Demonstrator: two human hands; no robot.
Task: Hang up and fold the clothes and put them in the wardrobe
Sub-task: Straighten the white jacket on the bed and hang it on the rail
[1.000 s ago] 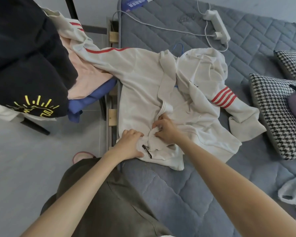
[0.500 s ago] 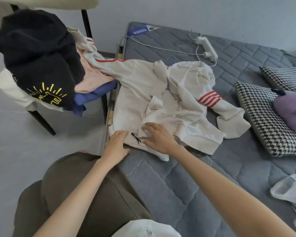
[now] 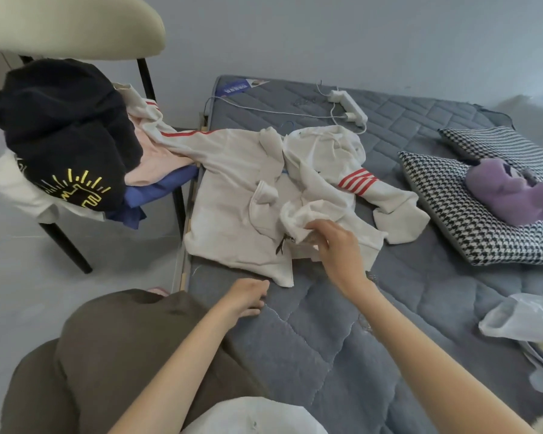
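Jacket (image 3: 232, 189): white with red stripes, spread open on the far left part of the mattress (image 3: 311, 333). Its left sleeve trails onto the clothes pile (image 3: 63, 126) on the chair (image 3: 76, 26).

Right hand (image 3: 339, 249): over the jacket's near right front, beside the zip pull (image 3: 281, 245). Fingers are curled and pinch a raised, bunched fold of the white cloth.

Left hand (image 3: 246, 296): just near of the jacket's hem and apart from it. Fingers are loosely bent and rest on the mattress, holding nothing.

Pillows (image 3: 445, 202): at far right, well apart from both hands.
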